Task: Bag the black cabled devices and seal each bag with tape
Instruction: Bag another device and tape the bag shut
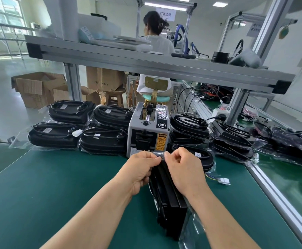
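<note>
A black device [170,203] stands on edge on the green mat [65,194], inside a clear plastic bag [191,229] whose loose end trails toward me. My left hand [143,168] and my right hand [182,169] pinch the bag's far end together over the device's top, with a strip of clear tape [158,155] between the fingertips. Right behind the hands stands a grey tape dispenser machine [149,130]. Bagged black devices [78,130] with coiled cables are stacked to its left, and more bagged devices [232,139] lie to its right.
A white connector [224,181] on coloured wires lies on the mat to the right. An aluminium rail [279,193] bounds the mat on the right. An overhead shelf [146,63] crosses above. A seated person [155,42] and cardboard boxes [40,87] are beyond.
</note>
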A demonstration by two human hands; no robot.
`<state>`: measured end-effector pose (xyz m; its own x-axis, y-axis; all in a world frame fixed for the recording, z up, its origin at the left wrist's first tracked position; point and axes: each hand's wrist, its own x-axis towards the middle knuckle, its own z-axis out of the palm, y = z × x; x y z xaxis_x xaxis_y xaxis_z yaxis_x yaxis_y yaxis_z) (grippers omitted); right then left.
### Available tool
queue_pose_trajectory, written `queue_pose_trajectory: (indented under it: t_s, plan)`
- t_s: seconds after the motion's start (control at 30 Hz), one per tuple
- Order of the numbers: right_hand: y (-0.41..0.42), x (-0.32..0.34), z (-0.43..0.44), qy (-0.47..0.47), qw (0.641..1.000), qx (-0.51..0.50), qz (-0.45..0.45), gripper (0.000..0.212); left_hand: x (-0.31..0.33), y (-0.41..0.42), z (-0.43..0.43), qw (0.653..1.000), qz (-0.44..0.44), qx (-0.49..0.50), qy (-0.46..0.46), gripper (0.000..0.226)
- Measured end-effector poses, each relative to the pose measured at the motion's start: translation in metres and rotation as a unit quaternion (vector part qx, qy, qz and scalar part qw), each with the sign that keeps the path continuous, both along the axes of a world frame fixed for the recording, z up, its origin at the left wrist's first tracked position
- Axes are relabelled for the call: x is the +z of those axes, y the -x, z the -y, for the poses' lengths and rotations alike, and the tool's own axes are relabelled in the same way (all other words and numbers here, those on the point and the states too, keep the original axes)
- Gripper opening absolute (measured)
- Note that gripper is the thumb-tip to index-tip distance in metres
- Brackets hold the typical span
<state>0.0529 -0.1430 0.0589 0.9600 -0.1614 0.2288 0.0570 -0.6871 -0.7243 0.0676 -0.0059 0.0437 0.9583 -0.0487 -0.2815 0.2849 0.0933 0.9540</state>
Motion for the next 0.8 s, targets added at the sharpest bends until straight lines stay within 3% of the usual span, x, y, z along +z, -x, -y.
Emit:
queue_pose_trajectory:
  t_s: [0.27, 0.5, 0.7, 0.8]
  plan:
    - [-0.004, 0.0, -0.003, -0.024, 0.999, 0.038, -0.03, 0.022, -0.002, 0.001, -0.001, 1.0, 0.0, 0.004, -0.004, 0.019]
    - [-0.009, 0.0, -0.01, -0.189, 0.976, 0.042, -0.104, 0.024, 0.006, 0.006, -0.005, 1.0, -0.029, 0.003, -0.008, 0.023]
    - [0.009, 0.012, 0.005, -0.121, 0.986, 0.032, -0.111, 0.032, 0.018, 0.011, 0.005, 0.999, -0.025, -0.009, -0.039, 0.021]
    - [0.049, 0.0, 0.028, -0.289, 0.948, 0.09, -0.1, 0.06, 0.017, 0.014, 0.005, 0.999, -0.023, -0.013, -0.037, 0.015]
